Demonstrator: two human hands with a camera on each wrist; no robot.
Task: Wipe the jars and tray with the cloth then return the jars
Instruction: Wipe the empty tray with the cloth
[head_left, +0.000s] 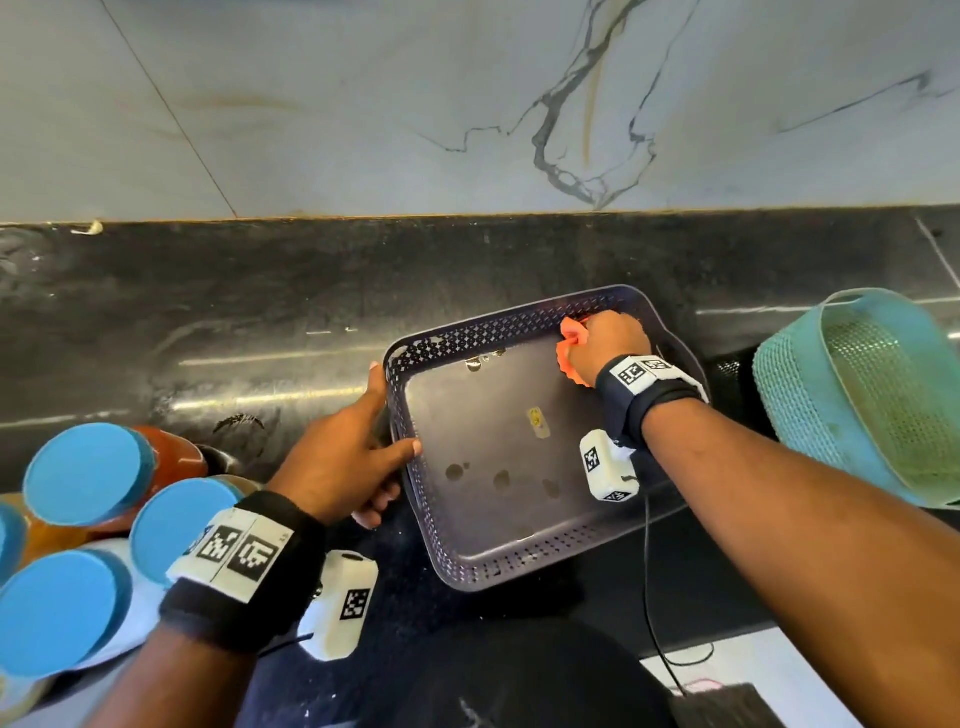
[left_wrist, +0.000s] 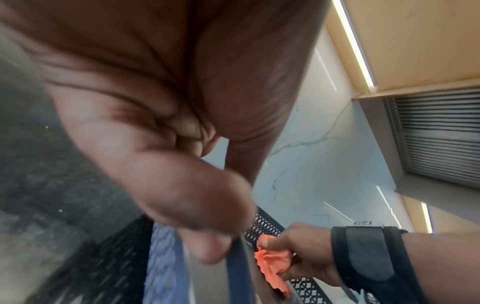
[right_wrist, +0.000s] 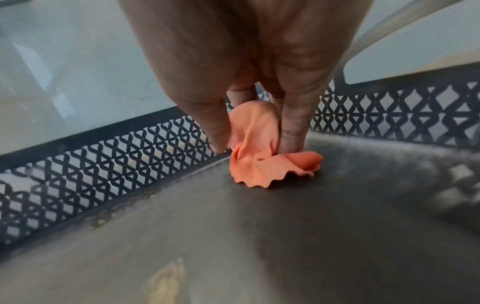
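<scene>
Now right hand (head_left: 608, 343) presses cloth (right_wrist: 257, 156) inside tray (head_left: 519, 569).

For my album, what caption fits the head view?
Right hand wipes the tray with a cloth; left hand steadies it.

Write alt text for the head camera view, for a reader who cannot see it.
A right hand presses an orange cloth into the far corner of an empty dark perforated tray on a black counter, while the left hand grips the tray's left rim. Blue-lidded jars stand at left, a teal basket at right.
</scene>
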